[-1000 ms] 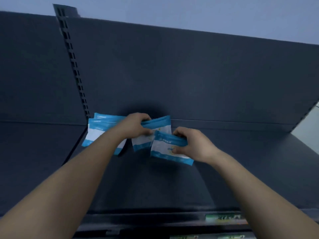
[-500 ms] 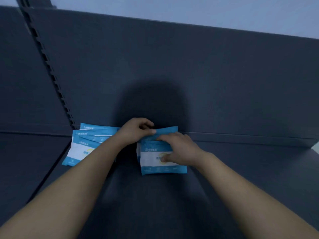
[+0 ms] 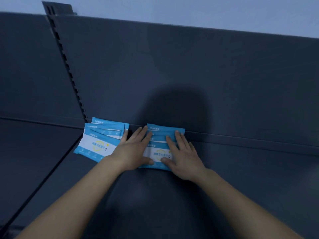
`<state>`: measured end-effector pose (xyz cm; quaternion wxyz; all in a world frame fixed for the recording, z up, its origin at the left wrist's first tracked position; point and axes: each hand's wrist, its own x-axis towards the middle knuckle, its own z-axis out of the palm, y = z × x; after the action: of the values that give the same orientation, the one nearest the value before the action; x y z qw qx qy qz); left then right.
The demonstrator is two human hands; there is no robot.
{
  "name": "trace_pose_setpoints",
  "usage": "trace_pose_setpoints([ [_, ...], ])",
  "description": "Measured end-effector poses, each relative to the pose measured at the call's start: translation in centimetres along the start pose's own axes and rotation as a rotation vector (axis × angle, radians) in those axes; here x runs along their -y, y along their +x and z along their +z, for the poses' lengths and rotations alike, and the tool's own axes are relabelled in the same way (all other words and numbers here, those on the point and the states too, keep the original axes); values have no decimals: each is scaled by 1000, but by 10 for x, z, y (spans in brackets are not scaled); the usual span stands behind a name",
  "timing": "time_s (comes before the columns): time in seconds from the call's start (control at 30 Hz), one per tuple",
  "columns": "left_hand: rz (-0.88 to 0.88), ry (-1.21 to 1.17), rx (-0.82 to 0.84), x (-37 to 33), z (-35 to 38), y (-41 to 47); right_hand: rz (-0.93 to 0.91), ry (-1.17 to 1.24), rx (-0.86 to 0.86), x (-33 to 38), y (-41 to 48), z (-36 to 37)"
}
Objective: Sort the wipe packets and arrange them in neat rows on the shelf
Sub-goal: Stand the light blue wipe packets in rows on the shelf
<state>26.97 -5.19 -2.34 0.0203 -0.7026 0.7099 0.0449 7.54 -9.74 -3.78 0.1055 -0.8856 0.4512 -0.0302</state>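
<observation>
While a pile of blue-and-white wipe packets (image 3: 160,153) lies on the dark shelf (image 3: 155,200) against its back panel (image 3: 172,75), the left hand (image 3: 133,150) and right hand (image 3: 183,156) press flat on its sides, fingers straight. A second fanned pile (image 3: 99,142) lies just left, below the slotted post (image 3: 69,69).

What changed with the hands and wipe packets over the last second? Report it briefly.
Both hands released their grips: the left hand and right hand, each holding a packet before, now lie flat, fingers straight, on the right stack. The right hand's packet went down onto that stack on the shelf. The left stack stayed by the slotted upright.
</observation>
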Motion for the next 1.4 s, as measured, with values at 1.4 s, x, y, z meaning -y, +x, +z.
trace_pose_setpoints([
  [1.4, -1279, 238, -176, 201, 34, -615, -1149, -34, -18, 567, -156, 112],
])
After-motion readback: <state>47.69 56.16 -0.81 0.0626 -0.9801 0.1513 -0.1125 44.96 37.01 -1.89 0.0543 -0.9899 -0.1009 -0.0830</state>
